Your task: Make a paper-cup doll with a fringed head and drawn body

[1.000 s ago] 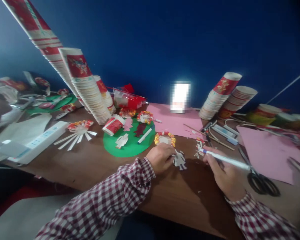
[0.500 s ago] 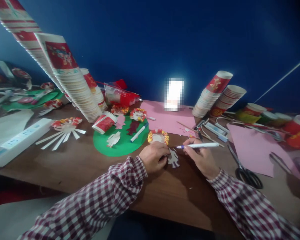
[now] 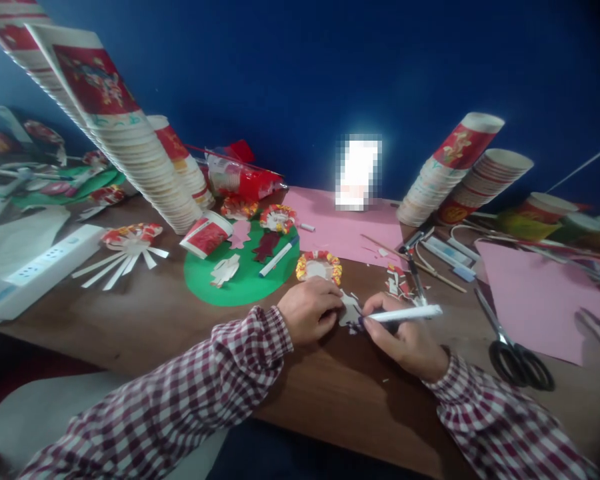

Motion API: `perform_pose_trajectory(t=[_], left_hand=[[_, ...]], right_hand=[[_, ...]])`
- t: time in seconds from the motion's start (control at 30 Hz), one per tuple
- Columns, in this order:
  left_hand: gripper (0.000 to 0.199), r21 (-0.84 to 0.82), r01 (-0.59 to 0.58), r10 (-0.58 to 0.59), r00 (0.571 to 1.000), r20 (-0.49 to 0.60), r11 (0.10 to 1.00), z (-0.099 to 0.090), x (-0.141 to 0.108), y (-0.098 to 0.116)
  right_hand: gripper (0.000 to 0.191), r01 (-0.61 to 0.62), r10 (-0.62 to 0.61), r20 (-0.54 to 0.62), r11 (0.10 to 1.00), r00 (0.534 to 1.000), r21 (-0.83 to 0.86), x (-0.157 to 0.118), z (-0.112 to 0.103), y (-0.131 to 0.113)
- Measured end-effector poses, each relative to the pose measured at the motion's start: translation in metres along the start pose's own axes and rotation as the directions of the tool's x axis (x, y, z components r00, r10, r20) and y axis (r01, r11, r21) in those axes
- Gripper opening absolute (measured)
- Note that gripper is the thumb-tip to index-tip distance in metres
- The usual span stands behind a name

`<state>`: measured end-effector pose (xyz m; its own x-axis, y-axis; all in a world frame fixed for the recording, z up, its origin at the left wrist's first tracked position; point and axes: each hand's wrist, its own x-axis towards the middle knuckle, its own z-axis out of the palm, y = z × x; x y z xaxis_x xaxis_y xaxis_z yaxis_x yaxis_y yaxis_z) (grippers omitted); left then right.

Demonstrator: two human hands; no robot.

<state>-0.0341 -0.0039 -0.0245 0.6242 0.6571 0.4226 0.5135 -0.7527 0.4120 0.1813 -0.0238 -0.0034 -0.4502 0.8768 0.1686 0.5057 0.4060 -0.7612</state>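
Observation:
A small pale paper cutout (image 3: 351,312) lies on the brown table, its left edge under the fingers of my left hand (image 3: 312,312). Those fingers are curled and pressed together on the cutout. My right hand (image 3: 404,333) grips a white marker (image 3: 405,313), whose tip points left at the lower part of the cutout. Just above my left hand sits a ring of red and yellow crumpled paper (image 3: 319,267). Left of it, a green paper disc (image 3: 205,280) bears a white cutout (image 3: 225,270), a pink cutout (image 3: 240,233), a dark red cutout (image 3: 267,247) and another marker (image 3: 279,257).
Tall paper cup stacks (image 3: 155,173) lean at the left, with shorter stacks (image 3: 430,187) at the right. Scissors (image 3: 517,357) lie right of my right hand, near pink paper (image 3: 540,300). A power strip (image 3: 45,267) is at the left. A blurred bright object (image 3: 359,173) stands behind.
My right hand has lowered the marker from above the cutout to its lower part. My left hand stays at the cutout. The camera view has shifted somewhat.

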Motion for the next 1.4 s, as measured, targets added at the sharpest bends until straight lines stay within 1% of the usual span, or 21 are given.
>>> perform_pose_trajectory(t=[0.1, 0.17, 0.23, 0.37, 0.47, 0.57, 0.63, 0.73, 0.83, 0.97, 1.1, 1.27, 1.4], left_hand=[[0.016, 0.001, 0.009, -0.009, 1.0, 0.012, 1.0, 0.001, 0.0, 0.0], [0.016, 0.001, 0.016, -0.016, 1.0, 0.021, 1.0, 0.001, 0.0, 0.0], [0.016, 0.001, 0.021, -0.021, 0.999, 0.027, 1.0, 0.001, 0.0, 0.0], [0.022, -0.014, 0.044, -0.043, 0.998, 0.035, 0.999, -0.001, 0.001, 0.002], [0.025, -0.037, 0.034, -0.035, 0.999, -0.031, 0.999, -0.003, 0.001, 0.006], [0.022, -0.034, -0.001, -0.003, 0.995, -0.101, 0.999, -0.004, 0.001, 0.012], [0.02, -0.015, -0.019, 0.018, 0.997, -0.081, 1.0, -0.003, 0.0, 0.017], [0.02, 0.048, -0.032, 0.032, 0.999, 0.007, 0.998, 0.0, 0.0, 0.024], [0.027, 0.129, -0.031, 0.019, 0.995, 0.099, 0.991, 0.002, 0.0, 0.028], [0.036, 0.155, -0.039, 0.013, 0.986, 0.164, 0.987, 0.0, 0.002, 0.028], [0.044, 0.134, -0.034, 0.008, 0.981, 0.192, 0.99, -0.002, 0.002, 0.026], [0.038, 0.116, -0.034, 0.012, 0.982, 0.187, 0.993, -0.002, 0.002, 0.025], [0.037, 0.096, -0.034, 0.017, 0.986, 0.166, 0.995, -0.002, 0.001, 0.024]], right_hand=[[0.004, 0.009, -0.009, 0.038, 1.0, 0.999, -0.012, 0.0, 0.002, 0.002], [0.004, -0.001, 0.001, 0.034, 1.0, 0.999, -0.003, 0.001, 0.002, 0.003], [0.005, -0.017, 0.017, -0.009, 1.0, 1.0, 0.013, 0.002, 0.002, 0.003], [0.01, -0.064, 0.077, -0.158, 0.994, 0.984, 0.084, 0.004, -0.001, 0.006], [0.012, -0.116, 0.165, -0.253, 0.974, 0.953, 0.197, 0.006, -0.003, 0.012], [0.012, -0.172, 0.259, -0.293, 0.941, 0.92, 0.292, 0.007, -0.003, 0.018], [0.013, -0.187, 0.287, -0.288, 0.926, 0.914, 0.329, 0.008, -0.003, 0.019], [0.012, -0.175, 0.266, -0.277, 0.934, 0.923, 0.312, 0.009, -0.003, 0.017], [0.012, -0.165, 0.244, -0.27, 0.945, 0.932, 0.283, 0.01, -0.003, 0.014], [0.013, -0.166, 0.242, -0.251, 0.942, 0.937, 0.291, 0.011, -0.003, 0.013], [0.016, -0.17, 0.232, -0.226, 0.95, 0.946, 0.263, 0.009, -0.004, 0.013], [0.014, -0.144, 0.165, -0.225, 0.984, 0.96, 0.107, 0.007, -0.005, 0.014], [0.014, -0.125, 0.135, -0.223, 0.99, 0.965, 0.057, 0.008, -0.006, 0.014]])
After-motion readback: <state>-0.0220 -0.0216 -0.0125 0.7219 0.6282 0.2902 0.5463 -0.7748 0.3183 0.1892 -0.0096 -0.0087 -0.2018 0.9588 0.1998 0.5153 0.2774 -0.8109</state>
